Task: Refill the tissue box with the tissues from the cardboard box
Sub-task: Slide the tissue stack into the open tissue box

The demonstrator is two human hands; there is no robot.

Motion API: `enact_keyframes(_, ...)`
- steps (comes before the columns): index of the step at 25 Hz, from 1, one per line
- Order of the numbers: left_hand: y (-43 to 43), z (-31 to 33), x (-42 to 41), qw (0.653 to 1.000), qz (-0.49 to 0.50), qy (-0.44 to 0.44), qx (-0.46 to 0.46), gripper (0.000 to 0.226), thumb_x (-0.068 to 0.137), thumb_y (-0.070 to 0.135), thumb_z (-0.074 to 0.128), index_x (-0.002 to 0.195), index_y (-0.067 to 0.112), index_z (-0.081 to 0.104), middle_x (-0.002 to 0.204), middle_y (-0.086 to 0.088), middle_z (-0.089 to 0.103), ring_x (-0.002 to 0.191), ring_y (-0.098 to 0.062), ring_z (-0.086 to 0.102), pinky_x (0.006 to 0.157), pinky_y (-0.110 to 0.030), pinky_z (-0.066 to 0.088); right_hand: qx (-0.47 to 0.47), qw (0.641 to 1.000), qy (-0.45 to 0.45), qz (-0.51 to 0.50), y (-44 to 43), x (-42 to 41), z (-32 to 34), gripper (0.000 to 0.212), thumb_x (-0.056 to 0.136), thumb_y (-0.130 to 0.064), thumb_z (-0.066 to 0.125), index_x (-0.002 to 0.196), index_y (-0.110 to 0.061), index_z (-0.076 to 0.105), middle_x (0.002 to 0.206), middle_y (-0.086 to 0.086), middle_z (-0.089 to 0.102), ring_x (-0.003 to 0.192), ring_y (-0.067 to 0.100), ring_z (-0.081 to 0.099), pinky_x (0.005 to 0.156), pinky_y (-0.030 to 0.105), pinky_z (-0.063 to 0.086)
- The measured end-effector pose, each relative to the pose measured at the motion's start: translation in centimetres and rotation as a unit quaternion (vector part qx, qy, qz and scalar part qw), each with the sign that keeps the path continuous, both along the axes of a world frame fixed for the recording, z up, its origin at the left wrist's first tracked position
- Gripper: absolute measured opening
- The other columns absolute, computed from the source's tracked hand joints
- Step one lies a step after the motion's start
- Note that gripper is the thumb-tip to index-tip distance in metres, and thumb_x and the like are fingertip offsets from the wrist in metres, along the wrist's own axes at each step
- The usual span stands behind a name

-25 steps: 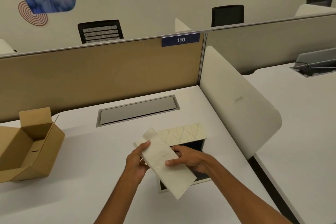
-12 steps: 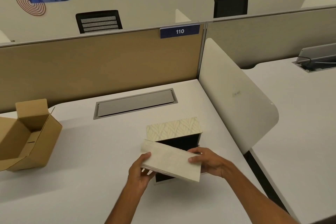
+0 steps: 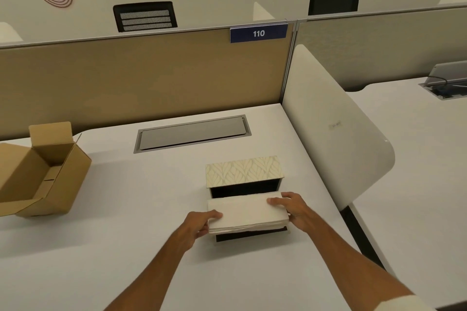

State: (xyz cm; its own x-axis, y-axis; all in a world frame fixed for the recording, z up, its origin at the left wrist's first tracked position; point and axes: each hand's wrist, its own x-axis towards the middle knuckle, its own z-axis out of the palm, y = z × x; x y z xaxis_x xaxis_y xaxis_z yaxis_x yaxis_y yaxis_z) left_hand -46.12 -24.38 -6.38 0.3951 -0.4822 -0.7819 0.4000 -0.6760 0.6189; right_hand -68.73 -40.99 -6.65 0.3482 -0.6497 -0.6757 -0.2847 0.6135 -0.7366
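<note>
Nearest, the left hand (image 3: 202, 222) and the right hand (image 3: 290, 207) each pinch one end of the tissue stack (image 3: 246, 213), fingers closed on it, level over the open tissue box (image 3: 243, 180) on the bench (image 3: 126, 247). The stack looks not yet fully seated, so pushing it in and closing remain. Farther left, the cardboard box (image 3: 38, 177) lies open, seemingly emptied.
</note>
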Motion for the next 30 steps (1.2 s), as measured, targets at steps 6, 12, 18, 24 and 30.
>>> enact_keyframes(6, -1.6, -0.9, 0.9, 0.998, -0.026, -0.029, 0.043, 0.066, 0.064, 0.033, 0.084, 0.114, -0.001, 0.059, 0.115, -0.02, 0.065, 0.089, -0.024, 0.06, 0.069, -0.027, 0.053, -0.017, 0.998, 0.039, -0.038, -0.2, 1.3, -0.7, 0.059, 0.071, -0.012, 0.084, 0.12, 0.003, 0.054, 0.115, 0.019, 0.064, 0.091, 0.03, 0.066, 0.065, 0.035, 0.056)
enact_keyframes(12, -2.3, -1.7, 0.0, 0.993, -0.061, -0.075, 0.074, 0.056, 0.075, 0.031, 0.076, 0.114, -0.002, 0.054, 0.099, -0.014, 0.058, 0.086, -0.022, 0.057, 0.078, -0.029, 0.052, -0.04, 0.996, 0.071, -0.04, -0.2, 1.6, -1.2, 0.069, 0.071, -0.014, 0.084, 0.129, -0.001, 0.048, 0.127, 0.019, 0.057, 0.113, 0.035, 0.059, 0.101, 0.047, 0.05)
enact_keyframes(18, -2.2, -1.8, -0.5, 0.994, -0.056, -0.055, 0.076, 0.056, 0.076, 0.025, 0.075, 0.12, 0.0, 0.051, 0.112, -0.019, 0.063, 0.096, -0.029, 0.063, 0.081, -0.037, 0.055, -0.053, 0.994, 0.085, -0.034, -0.4, 1.6, -1.6, 0.068, 0.076, -0.011, 0.079, 0.133, -0.002, 0.043, 0.136, 0.02, 0.05, 0.121, 0.035, 0.053, 0.104, 0.044, 0.046)
enact_keyframes(24, -2.2, -1.9, -0.8, 0.993, -0.046, -0.073, 0.086, 0.055, 0.077, 0.024, 0.074, 0.12, 0.0, 0.051, 0.117, -0.02, 0.061, 0.101, -0.03, 0.062, 0.083, -0.038, 0.055, -0.057, 0.993, 0.097, -0.033, -0.1, 1.7, -1.9, 0.068, 0.077, -0.012, 0.079, 0.133, -0.003, 0.042, 0.138, 0.019, 0.048, 0.123, 0.035, 0.05, 0.106, 0.045, 0.045)
enact_keyframes(30, -2.6, -1.8, -0.8, 0.987, -0.049, -0.121, 0.096, 0.049, 0.08, 0.026, 0.073, 0.115, 0.003, 0.049, 0.119, -0.016, 0.057, 0.103, -0.029, 0.058, 0.086, -0.037, 0.054, -0.056, 0.994, 0.088, -0.04, -0.2, 1.4, -1.9, 0.068, 0.075, -0.011, 0.08, 0.131, -0.004, 0.043, 0.135, 0.02, 0.049, 0.113, 0.031, 0.053, 0.104, 0.044, 0.047)
